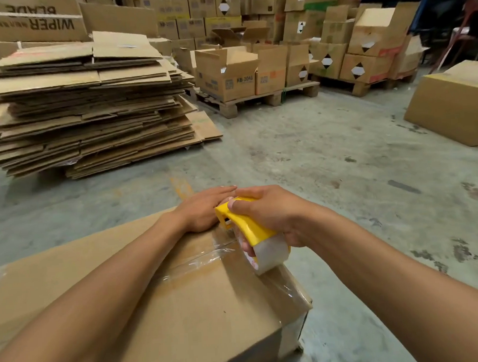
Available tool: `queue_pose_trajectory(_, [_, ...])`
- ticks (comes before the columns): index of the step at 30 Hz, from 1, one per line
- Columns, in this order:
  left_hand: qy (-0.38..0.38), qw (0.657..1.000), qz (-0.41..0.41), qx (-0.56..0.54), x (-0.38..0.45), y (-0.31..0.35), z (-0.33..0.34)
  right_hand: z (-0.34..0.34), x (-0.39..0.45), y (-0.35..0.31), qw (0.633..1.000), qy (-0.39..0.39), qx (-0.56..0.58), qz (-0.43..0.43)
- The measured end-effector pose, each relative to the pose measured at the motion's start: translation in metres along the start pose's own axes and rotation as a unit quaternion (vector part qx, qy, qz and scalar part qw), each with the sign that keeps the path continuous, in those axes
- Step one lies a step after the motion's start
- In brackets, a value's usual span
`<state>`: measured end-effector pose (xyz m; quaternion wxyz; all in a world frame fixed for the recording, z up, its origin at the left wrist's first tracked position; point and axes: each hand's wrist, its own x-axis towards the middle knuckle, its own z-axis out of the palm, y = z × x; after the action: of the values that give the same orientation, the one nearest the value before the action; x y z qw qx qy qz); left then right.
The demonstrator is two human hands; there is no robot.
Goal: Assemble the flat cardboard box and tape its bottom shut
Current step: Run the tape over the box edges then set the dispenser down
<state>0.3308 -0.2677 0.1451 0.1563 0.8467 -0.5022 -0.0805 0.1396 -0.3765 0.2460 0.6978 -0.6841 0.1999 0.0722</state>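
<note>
A brown cardboard box (pixel 200 303) stands in front of me with its closed flaps facing up. A strip of clear tape (pixel 200 260) runs along the flap seam and over the box's right edge. My left hand (pixel 203 209) lies flat, fingers together, on the far end of the flaps. My right hand (pixel 273 215) grips a yellow tape dispenser (pixel 246 225) with a clear tape roll (pixel 270 256). The roll sits at the box's right edge, right beside my left hand.
A tall stack of flat cardboard boxes (pixel 87 106) lies at the left on the concrete floor (pixel 329 161). Pallets with open and closed cartons (pixel 225 72) stand behind. Another closed box (pixel 454 103) sits at the right.
</note>
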Motion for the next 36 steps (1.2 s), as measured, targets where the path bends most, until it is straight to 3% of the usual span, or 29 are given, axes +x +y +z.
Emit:
queue_pose_trajectory(8, [-0.024,0.996,0.026,0.083,-0.009,-0.012,0.007,0.017,-0.007,0.011,1.0,0.021,-0.01,-0.001])
queue_pose_trajectory(18, [-0.031,0.996,-0.025,0.083,-0.014,0.013,0.008,-0.001,-0.093,0.04,0.998,0.011,-0.041,0.052])
queue_pose_trajectory(24, [-0.031,0.996,-0.027,0.078,-0.004,0.004,0.007,-0.027,-0.177,0.082,0.997,0.061,0.004,0.055])
queue_pose_trajectory(29, [-0.036,0.992,-0.051,0.113,-0.006,0.01,0.008,-0.019,-0.178,0.121,0.993,0.106,-0.038,0.028])
queue_pose_trajectory(31, [0.005,0.986,-0.083,0.142,-0.007,0.024,0.009,-0.023,-0.172,0.129,0.991,0.121,-0.05,0.017])
queue_pose_trajectory(34, [0.045,0.99,-0.018,0.131,-0.019,0.068,0.024,-0.03,-0.165,0.138,0.992,0.124,-0.03,0.01])
queue_pose_trajectory(36, [-0.022,0.993,0.051,0.108,-0.032,0.099,0.045,-0.031,-0.157,0.145,0.991,0.129,-0.017,-0.004])
